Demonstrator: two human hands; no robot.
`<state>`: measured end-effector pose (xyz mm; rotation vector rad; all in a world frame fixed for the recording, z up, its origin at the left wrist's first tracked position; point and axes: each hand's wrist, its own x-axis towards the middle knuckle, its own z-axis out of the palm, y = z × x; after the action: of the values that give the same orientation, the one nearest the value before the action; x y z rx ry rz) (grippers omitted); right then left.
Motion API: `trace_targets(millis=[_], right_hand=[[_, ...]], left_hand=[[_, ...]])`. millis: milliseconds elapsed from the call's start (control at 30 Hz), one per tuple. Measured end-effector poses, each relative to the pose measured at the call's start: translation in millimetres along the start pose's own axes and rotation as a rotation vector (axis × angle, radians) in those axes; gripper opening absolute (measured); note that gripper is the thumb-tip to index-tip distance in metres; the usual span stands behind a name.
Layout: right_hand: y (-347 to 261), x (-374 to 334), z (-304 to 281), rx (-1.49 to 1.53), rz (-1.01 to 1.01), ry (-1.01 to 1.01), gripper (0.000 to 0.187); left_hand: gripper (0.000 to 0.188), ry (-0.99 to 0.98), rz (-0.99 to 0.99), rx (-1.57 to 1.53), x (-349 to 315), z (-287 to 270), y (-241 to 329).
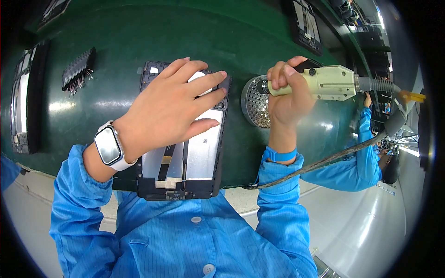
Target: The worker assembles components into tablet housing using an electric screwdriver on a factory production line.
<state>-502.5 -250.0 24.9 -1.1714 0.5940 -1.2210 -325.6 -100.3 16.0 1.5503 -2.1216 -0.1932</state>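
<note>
My left hand (pixel 171 109) lies palm down with spread fingers over the upper part of an opened tablet (pixel 201 160). The tablet's silver battery area, dark flat cable and black frame show below the hand; much of its upper end is covered. In my right hand (pixel 293 97) is a pale cream electric screwdriver (pixel 333 83), held sideways with the fingers wrapped round its front end. The screwdriver's tip points left, over a round metal screw dish (pixel 256 104) with many small holes and screws. Whether the tip touches a screw cannot be told.
Other opened tablets lie at the far left (pixel 23 99) and far right (pixel 306 25) of the green work mat (pixel 116 28). A black ribbed block with wires (pixel 79 69) rests at left. A cable (pixel 320 162) runs past my right forearm. Another person's blue sleeve (pixel 366 153) is at right.
</note>
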Motion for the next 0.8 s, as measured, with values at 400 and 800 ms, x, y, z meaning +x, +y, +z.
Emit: trace_targets(millis=[400,800], right_hand=[[-23,5,42,0.078,-0.038,-0.085,0.027],[-7,3,46,0.056,0.014,-0.145,0.019]], left_hand=[[0.047,0.028,-0.009,-0.004,0,1,0],[0.048,0.045,-0.018,-0.045,3,1,2]])
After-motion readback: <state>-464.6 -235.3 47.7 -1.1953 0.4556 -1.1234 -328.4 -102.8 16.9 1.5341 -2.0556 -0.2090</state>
